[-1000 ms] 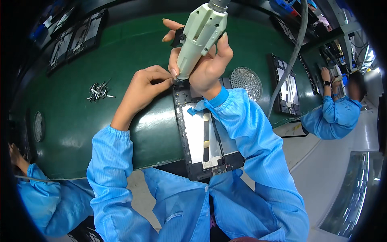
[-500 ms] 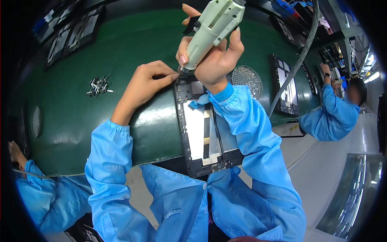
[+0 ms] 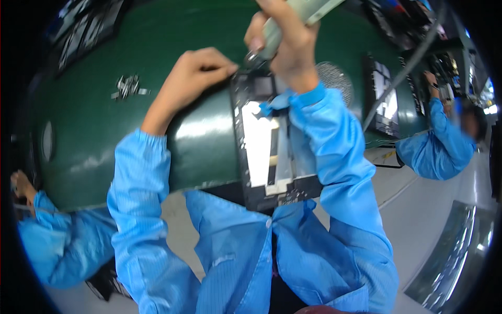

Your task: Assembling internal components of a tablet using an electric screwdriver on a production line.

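A tablet-like device [image 3: 254, 152] with its inside exposed, black-framed with white panels, lies at the table's near edge and overhangs it. At its far left corner is my left hand [image 3: 194, 78], thumb and fingertips pressed together; whatever is between them is too small to make out. My right hand [image 3: 294, 49] is wrapped round a pale green electric screwdriver [image 3: 314, 9], tilted, its tip down by the device's far edge. Blur hides whether the tip touches anything. The screwdriver's upper end is out of view. My right sleeve covers part of the device's right side.
On the green table [image 3: 110, 157] lie a pile of small metal parts [image 3: 128, 87] and a round dish [image 3: 334, 81]. Another opened device [image 3: 384, 99] lies to the right, near a grey cable [image 3: 405, 70]. Co-workers in blue sit at left [image 3: 57, 246] and right [image 3: 436, 149].
The whole view has shifted and blurred. The screwdriver in my right hand has swung to a lower slant, its tip slightly farther right along the device's far edge. My left hand stays at the corner.
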Motion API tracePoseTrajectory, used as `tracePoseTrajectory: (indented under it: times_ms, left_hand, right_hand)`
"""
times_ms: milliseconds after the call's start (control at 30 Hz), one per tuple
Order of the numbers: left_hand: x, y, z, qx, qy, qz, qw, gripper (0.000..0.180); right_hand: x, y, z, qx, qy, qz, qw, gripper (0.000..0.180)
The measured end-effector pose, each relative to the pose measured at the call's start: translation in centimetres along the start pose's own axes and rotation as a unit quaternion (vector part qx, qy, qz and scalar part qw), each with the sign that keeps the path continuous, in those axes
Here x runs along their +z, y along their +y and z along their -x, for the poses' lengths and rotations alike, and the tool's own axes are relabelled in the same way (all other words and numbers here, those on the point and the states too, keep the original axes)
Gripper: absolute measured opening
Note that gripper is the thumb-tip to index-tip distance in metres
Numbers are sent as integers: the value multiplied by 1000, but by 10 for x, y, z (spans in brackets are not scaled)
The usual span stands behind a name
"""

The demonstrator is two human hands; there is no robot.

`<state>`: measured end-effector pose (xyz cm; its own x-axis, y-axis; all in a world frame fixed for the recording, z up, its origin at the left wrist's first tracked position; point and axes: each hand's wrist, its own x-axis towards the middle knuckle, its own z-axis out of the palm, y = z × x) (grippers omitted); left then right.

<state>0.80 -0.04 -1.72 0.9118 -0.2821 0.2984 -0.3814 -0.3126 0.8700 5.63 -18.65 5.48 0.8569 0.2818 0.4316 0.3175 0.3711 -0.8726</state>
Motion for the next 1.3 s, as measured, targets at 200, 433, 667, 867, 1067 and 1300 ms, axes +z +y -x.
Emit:
tracePoseTrajectory:
  times_ms: [200,433,667,867,1067,1300]
  left_hand:
    - [-1,-4,-1,0,10,2,1000,23]
    - [-7,-16,0,-41,-16,-16,999,21]
    - [-3,18,3,-98,19,54,994,19]
    - [-3,17,3,-70,21,46,996,20]
    - [-2,19,3,-75,23,56,995,20]
    - [-3,24,2,-77,22,35,996,18]
  right_hand:
    - [20,-1,2,16,-23,-18,999,22]
    - [22,11,3,20,-31,-14,999,23]
    - [21,15,5,22,-32,17,999,27]
    - [21,15,4,21,-28,23,999,30]
    - [17,14,4,15,-42,16,999,29]
    - [16,20,3,-21,-42,1,999,28]
